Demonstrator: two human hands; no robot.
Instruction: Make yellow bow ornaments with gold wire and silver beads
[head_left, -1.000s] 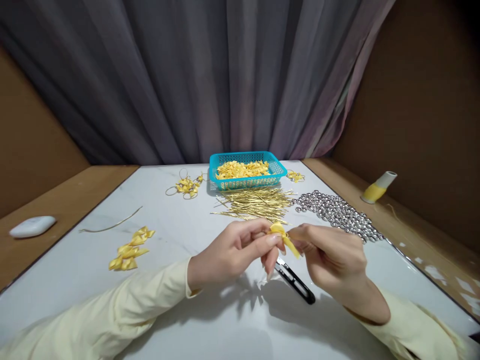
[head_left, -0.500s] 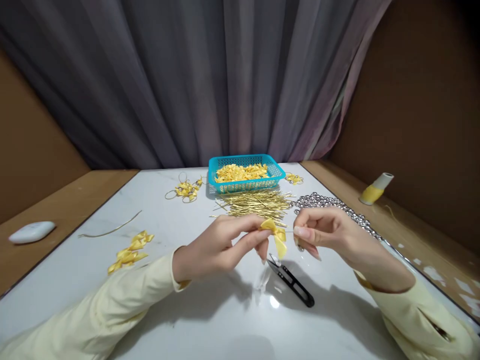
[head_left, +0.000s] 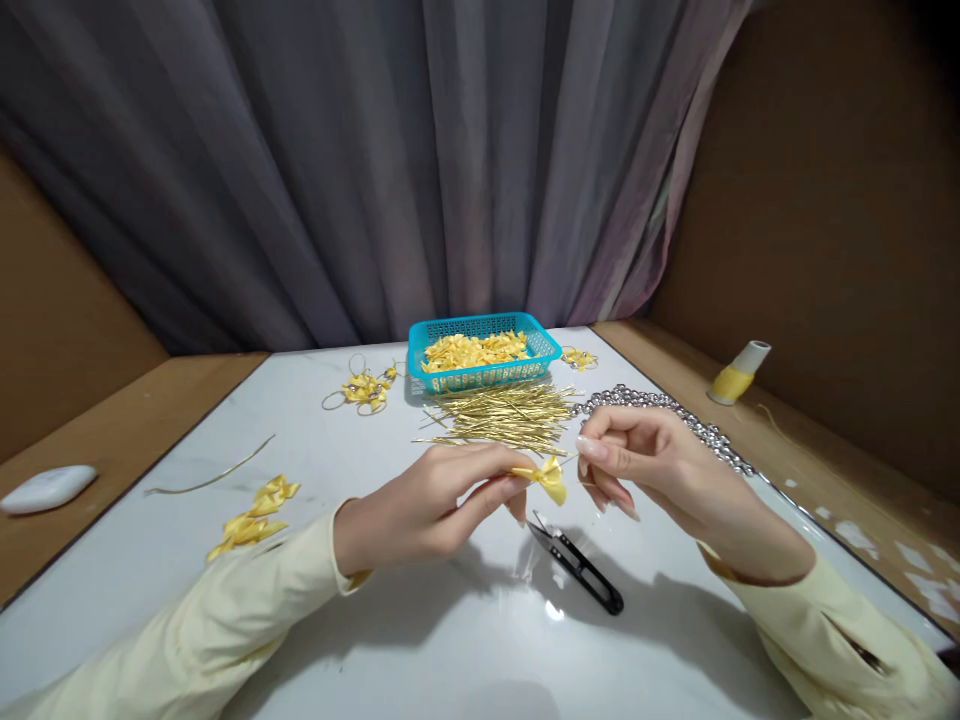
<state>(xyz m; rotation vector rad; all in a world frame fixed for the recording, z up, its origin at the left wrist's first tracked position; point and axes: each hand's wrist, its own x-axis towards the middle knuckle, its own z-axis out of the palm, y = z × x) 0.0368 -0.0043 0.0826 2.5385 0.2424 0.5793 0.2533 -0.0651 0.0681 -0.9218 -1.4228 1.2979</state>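
Note:
My left hand [head_left: 439, 500] pinches a small yellow ribbon bow [head_left: 546, 480] above the white table [head_left: 420, 620]. My right hand [head_left: 649, 460] is just right of the bow, its thumb and forefinger pinched together on what looks like a thin thread or wire running to the bow; it is too fine to name. Black thread snips [head_left: 576, 564] lie on the table right below both hands. Behind my hands is a pile of gold wire pieces [head_left: 502, 415].
A teal basket [head_left: 484, 352] of yellow ribbon pieces stands at the back. Silver beads [head_left: 675, 420] spread at the right, a yellow thread spool [head_left: 739, 373] beyond them. Finished bows [head_left: 251, 512] lie at the left, ringed bows [head_left: 364, 390] further back, a white device [head_left: 46, 488] on the wooden ledge.
My right hand has let go of the bow and drawn away to the right, pinched on a fine strand. The left hand keeps the bow, now turned flatter.

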